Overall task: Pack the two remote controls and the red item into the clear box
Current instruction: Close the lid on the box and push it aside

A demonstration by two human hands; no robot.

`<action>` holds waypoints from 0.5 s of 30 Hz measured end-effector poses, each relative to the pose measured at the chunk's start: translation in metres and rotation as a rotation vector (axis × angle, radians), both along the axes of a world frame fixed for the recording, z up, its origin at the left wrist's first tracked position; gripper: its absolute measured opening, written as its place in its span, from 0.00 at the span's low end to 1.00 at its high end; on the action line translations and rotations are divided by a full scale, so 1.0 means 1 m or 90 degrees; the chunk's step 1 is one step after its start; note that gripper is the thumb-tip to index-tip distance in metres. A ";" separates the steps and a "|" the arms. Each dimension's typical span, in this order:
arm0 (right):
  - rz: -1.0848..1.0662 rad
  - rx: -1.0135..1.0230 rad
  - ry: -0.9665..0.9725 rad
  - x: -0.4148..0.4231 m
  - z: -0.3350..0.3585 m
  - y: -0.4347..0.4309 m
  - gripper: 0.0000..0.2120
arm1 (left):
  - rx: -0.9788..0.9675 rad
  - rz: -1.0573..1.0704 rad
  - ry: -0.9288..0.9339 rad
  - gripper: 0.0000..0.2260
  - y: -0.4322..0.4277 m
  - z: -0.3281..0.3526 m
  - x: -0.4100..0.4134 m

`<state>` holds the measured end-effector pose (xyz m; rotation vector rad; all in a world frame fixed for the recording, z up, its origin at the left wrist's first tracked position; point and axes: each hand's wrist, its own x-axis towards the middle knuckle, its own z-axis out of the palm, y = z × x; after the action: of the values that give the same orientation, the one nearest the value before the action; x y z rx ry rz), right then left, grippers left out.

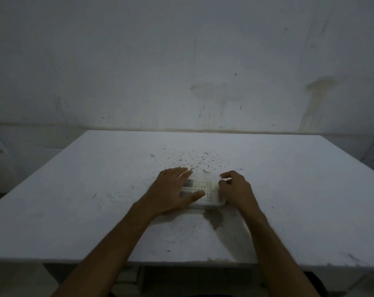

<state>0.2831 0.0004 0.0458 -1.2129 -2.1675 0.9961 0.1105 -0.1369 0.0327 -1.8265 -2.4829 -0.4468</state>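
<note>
A stained wall [181, 61] stands behind a white table [289, 189] speckled with dark spots. Near the table's middle sits the clear box [205, 204] with two remotes [203, 185] lying side by side inside; red item not visible. The left hand [171, 191] lies spread flat over the box's left part. The right hand [235, 187], fingers curled, grips its right end

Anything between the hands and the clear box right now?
Nothing visible. The left hand lies flat on top of the clear box, and the right hand is against its right end. Two remotes show through it; the red item isn't visible.
</note>
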 end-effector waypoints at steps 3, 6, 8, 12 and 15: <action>0.014 -0.025 -0.031 -0.007 0.017 0.023 0.05 | -0.009 -0.011 0.035 0.46 -0.002 0.000 -0.001; 0.002 -0.145 -0.014 -0.015 0.025 0.036 0.10 | -0.009 -0.015 0.047 0.46 -0.002 0.000 0.000; -0.014 -0.266 -0.008 -0.015 0.029 0.040 0.13 | 0.004 -0.017 0.057 0.46 -0.003 0.001 0.000; -0.001 -0.316 -0.005 -0.009 0.028 0.040 0.14 | 0.006 -0.017 0.060 0.46 -0.003 0.003 0.001; 0.012 -0.174 0.049 -0.003 0.015 0.021 0.13 | 0.015 -0.009 0.057 0.45 -0.005 0.002 0.002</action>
<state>0.2798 0.0212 0.0610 -1.2518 -2.0350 1.3585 0.1126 -0.1418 0.0351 -1.8139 -2.3982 -0.3845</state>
